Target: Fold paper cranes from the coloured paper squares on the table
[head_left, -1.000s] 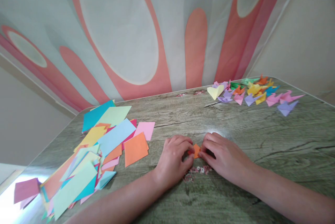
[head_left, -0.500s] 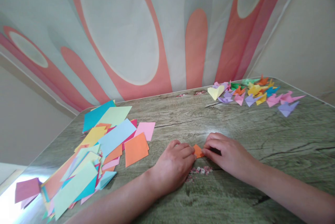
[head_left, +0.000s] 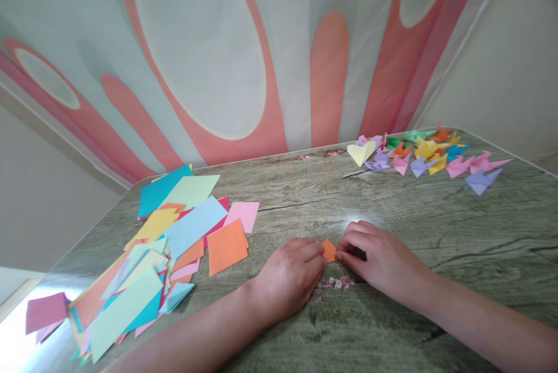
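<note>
A small folded piece of orange origami paper lies on the wood-grain table between my two hands. My left hand is closed, its fingertips on the paper's left side. From the right, my right hand pinches the paper's right corner between thumb and forefinger. The fingers hide parts of the paper at both sides, so its full folded shape cannot be made out.
Loose coloured paper sheets are heaped on the table's left side, with an orange square nearest my left hand. Several folded paper cranes and a pale yellow paper heart stand at the far right. A patterned curtain hangs behind.
The left hand's fingers have flattened slightly over the orange paper. My right hand keeps its pinch at the right corner. The view has shifted a little.
</note>
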Action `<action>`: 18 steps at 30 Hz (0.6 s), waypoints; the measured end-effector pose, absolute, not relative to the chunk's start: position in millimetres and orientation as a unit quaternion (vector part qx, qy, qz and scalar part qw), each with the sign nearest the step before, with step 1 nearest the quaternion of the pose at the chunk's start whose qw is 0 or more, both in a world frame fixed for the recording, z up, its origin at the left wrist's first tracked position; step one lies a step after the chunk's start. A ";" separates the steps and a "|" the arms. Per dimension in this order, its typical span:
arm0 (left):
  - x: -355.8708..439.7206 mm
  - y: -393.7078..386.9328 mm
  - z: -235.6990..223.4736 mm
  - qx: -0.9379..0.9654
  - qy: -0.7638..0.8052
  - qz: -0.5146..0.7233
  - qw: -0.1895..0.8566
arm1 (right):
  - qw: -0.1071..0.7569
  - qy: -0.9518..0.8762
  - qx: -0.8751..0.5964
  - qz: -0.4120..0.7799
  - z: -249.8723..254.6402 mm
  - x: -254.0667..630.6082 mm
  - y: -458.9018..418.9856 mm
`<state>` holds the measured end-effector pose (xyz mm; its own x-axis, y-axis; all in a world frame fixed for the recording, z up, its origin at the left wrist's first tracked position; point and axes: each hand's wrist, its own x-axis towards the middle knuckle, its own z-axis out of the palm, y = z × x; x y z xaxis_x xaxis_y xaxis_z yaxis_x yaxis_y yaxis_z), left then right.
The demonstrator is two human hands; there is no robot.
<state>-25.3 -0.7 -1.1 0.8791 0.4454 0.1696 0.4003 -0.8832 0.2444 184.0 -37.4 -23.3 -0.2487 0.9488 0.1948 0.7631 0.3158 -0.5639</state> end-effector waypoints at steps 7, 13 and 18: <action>-26.4 0.9 -1.6 0.962 0.223 0.105 0.118 | 0.257 -0.770 -0.553 0.188 -24.8 187.9 -35.0; -26.1 3.0 -2.5 0.953 0.234 0.139 0.136 | 0.262 -0.779 -0.520 0.234 -23.4 199.5 -32.7; -26.2 2.8 -1.9 0.953 0.232 0.136 0.141 | 0.234 -0.853 -0.441 0.151 -15.8 199.2 -41.9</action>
